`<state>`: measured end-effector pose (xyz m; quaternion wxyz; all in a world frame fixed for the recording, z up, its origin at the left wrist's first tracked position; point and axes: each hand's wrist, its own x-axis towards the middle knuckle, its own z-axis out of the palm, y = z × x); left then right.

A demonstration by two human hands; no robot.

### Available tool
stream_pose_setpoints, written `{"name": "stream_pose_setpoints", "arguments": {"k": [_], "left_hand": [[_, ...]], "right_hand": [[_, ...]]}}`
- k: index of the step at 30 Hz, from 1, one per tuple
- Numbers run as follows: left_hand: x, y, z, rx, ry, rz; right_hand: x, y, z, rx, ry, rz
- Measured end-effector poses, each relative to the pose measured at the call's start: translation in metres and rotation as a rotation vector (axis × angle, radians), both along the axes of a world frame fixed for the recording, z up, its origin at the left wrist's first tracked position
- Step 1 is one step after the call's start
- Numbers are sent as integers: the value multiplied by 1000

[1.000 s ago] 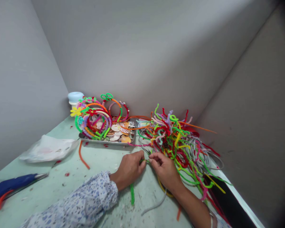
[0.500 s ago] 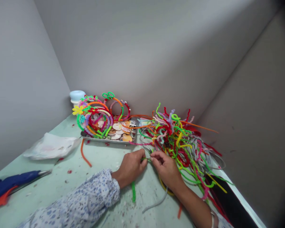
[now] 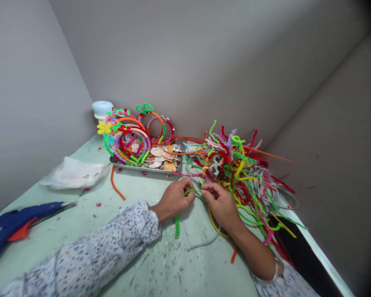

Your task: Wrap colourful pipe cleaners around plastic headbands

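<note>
Over the middle of the table, my left hand [image 3: 175, 199] is closed around a green pipe cleaner [image 3: 190, 192], which bends out between thumb and forefinger. A green length [image 3: 177, 227] shows below that hand; whether it belongs to the same piece I cannot tell. Close by on the right, my right hand [image 3: 221, 206] pinches the thin end of the green strand between thumb and fingertips. Just beside it spreads a tangled heap of coloured pipe cleaners [image 3: 235, 165]. A grey strand [image 3: 205, 245] lies curved below the hands.
A metal tray [image 3: 142, 168] of shell-like discs stands behind, with several fuzzy decorated headbands [image 3: 128, 142] on it. To the left are a plastic bag [image 3: 76, 173] and a blue-and-orange metal-tipped tool [image 3: 27, 218]. A blue-lidded container [image 3: 103, 108] stands by the wall.
The view has tipped down a little, so everything appears higher and slightly to the right. The green pipe cleaner now shows a clearer bend between my hands, which stay close together.
</note>
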<state>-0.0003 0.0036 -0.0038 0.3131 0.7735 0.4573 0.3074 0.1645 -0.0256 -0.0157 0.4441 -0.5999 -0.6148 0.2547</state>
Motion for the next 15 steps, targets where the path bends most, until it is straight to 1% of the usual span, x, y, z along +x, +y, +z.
{"name": "stream_pose_setpoints", "arguments": {"k": [6,15], "left_hand": [[0,0,-2,-2,-24,-19],[0,1,-3,31,5,0]], "right_hand": [[0,0,0,4,-32,21],[-1,0,1,11,-82,43]]}}
